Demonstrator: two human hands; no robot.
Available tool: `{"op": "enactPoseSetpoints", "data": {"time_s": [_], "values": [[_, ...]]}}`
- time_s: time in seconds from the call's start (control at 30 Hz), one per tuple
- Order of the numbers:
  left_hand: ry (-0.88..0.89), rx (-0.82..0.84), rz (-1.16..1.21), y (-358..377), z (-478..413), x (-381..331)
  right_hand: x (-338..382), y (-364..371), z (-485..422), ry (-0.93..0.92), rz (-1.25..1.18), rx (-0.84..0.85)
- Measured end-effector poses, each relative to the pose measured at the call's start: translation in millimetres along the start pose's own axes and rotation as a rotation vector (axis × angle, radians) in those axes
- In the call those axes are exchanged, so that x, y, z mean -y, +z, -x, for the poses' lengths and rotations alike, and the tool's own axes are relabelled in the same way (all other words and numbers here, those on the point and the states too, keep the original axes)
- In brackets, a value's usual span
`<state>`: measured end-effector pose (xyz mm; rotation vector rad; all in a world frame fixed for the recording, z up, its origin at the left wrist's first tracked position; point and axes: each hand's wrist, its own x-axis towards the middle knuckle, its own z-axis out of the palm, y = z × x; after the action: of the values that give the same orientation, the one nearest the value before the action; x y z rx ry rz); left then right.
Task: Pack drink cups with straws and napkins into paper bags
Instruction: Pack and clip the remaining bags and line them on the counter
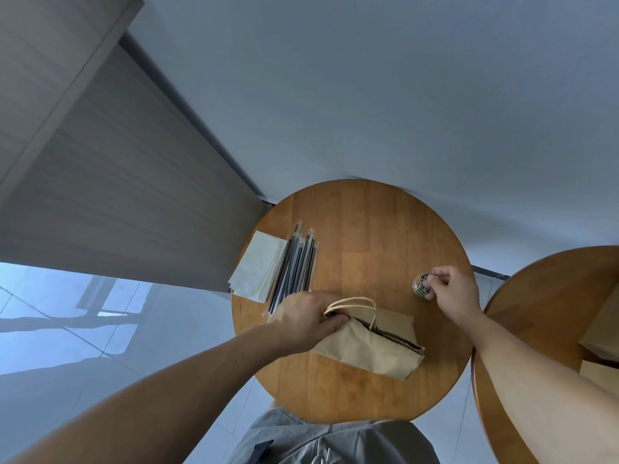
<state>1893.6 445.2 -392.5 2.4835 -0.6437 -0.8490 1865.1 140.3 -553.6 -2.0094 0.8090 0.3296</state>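
On the round wooden table (368, 229), one brown paper bag (371, 349) is laid flat on its side, and its mouth end is gripped by the left hand (303, 321), fingers curled round the edge beside the two twisted handles (355, 301). The right hand (455, 293) is held with its fingertips pinched together at the top of one small tub of coloured clips (422, 287); whether a clip is held cannot be told. Far left, one stack of napkins (258, 266) is touched by one bundle of wrapped straws (294, 266), too overlapped to be counted. A second table (536, 296) is seen at the right.
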Motion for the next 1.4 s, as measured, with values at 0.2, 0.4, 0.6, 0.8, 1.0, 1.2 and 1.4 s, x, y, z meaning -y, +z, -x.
{"op": "enactPoseSetpoints", "data": {"time_s": [0.2, 0.4, 0.6, 0.8, 1.0, 1.2, 1.4], "values": [[-0.031, 0.022, 0.004, -5, -2, -4, 44, -10, 25, 0.067, -0.544, 0.062], [-0.035, 0.041, -0.069, -9, -1, -9, 96, -30, 81, -0.099, -0.641, 0.169], [-0.049, 0.060, -0.105, -12, -1, -9, 118, -39, 120, -0.126, -0.789, 0.125], [0.001, 0.087, -0.156, -21, -8, -13, 137, -41, 177, -0.183, -0.789, 0.004], [0.068, 0.099, -0.226, -24, -4, -15, 135, -23, 229, -0.223, -0.712, -0.080], [0.130, 0.047, -0.271, -15, 5, -12, 128, 11, 237, -0.354, -0.106, -0.075], [0.191, 0.017, -0.252, -10, 4, -18, 127, 14, 219, -0.391, 0.154, -0.109]]}}
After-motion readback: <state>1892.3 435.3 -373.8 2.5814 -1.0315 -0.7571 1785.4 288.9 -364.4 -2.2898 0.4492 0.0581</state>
